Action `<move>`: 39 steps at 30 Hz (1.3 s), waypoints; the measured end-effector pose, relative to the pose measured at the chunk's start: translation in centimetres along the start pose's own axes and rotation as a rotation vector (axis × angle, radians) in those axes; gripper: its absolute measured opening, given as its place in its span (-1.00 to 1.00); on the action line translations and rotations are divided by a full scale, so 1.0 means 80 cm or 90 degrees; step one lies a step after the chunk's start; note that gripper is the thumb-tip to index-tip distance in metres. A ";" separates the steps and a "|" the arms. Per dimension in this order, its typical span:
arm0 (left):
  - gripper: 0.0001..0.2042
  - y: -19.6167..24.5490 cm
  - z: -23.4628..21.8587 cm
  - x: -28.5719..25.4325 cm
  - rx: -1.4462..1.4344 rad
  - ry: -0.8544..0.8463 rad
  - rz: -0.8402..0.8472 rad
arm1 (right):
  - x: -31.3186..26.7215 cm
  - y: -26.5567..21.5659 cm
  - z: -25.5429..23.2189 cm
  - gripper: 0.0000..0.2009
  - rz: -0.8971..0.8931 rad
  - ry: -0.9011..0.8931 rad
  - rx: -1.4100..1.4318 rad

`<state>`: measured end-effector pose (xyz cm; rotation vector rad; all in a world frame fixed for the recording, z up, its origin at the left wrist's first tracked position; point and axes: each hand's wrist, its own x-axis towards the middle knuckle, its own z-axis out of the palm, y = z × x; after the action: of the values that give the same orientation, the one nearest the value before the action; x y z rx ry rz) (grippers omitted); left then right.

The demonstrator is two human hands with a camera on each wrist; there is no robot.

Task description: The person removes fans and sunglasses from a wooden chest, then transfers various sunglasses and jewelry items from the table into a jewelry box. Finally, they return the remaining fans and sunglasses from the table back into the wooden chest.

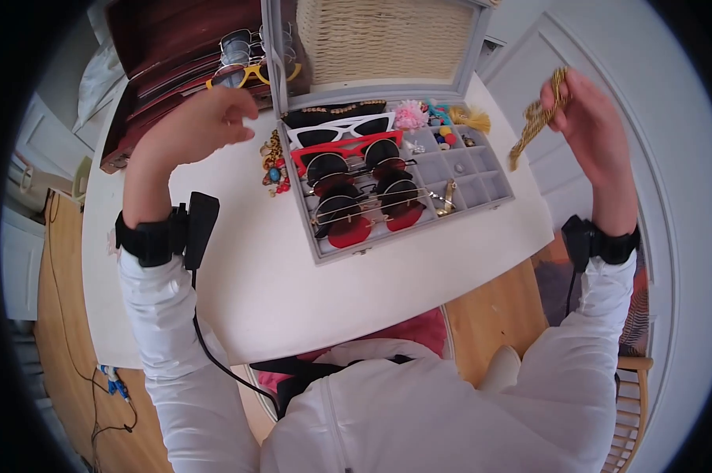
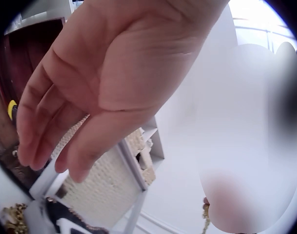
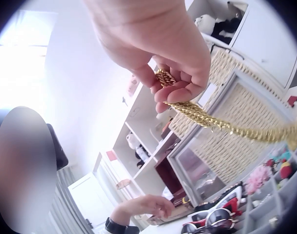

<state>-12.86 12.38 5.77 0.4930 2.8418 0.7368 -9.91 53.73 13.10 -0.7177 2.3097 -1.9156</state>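
Looking down, we see a white table [image 1: 237,292] carrying a grey case [image 1: 494,193] with its lid [image 1: 375,43] propped upright, the lid lined with woven wicker. The case's long left section holds sunglasses [image 1: 356,185] stacked in a row: black, white and red frames, then round dark-red lenses. Its small square cells on the right hold a pink flower [image 1: 409,116], coloured beads [image 1: 444,135], a yellow tassel [image 1: 472,118] and a gold clip [image 1: 448,199]. Behind, a dark red box [image 1: 163,59] stands open with more glasses [image 1: 249,67] at its edge. Just left of the case lies loose jewellery [image 1: 274,162] on the table. Our right hand [image 1: 596,130] is raised off to the right of the case, fingers curled and pinching a gold chain [image 1: 535,118], which dangles free in the air. Our left hand [image 1: 202,122] hovers over the table beside the lid, fingers relaxed, close together, gripping nothing.
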 end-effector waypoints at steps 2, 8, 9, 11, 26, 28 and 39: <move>-0.75 -0.007 0.010 0.010 0.000 -0.021 -0.045 | -0.018 0.017 -0.016 -0.74 0.048 0.028 -0.011; -0.71 -0.025 0.040 0.033 0.014 -0.066 -0.079 | -0.048 0.046 -0.031 -0.74 0.085 0.096 0.048; -0.72 -0.026 0.044 0.035 0.022 -0.077 -0.074 | -0.049 0.045 -0.032 -0.74 0.086 0.095 0.049; -0.73 -0.035 0.051 0.040 0.021 -0.075 -0.052 | -0.050 0.044 -0.032 -0.73 0.050 0.110 0.048; -0.86 -0.054 0.069 0.054 -0.002 0.028 -0.029 | -0.071 0.132 -0.025 -0.79 0.346 -0.018 -0.219; -0.85 -0.053 0.071 0.053 -0.020 0.012 -0.023 | -0.074 0.140 -0.019 -0.88 0.294 -0.057 -0.419; -0.84 -0.051 0.067 0.056 0.021 -0.023 -0.015 | -0.065 0.125 -0.026 -0.94 0.181 0.038 -0.518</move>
<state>-16.88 12.98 -1.22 0.4717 2.8258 0.6711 -9.07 58.82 2.89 -0.3177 3.0111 -0.8526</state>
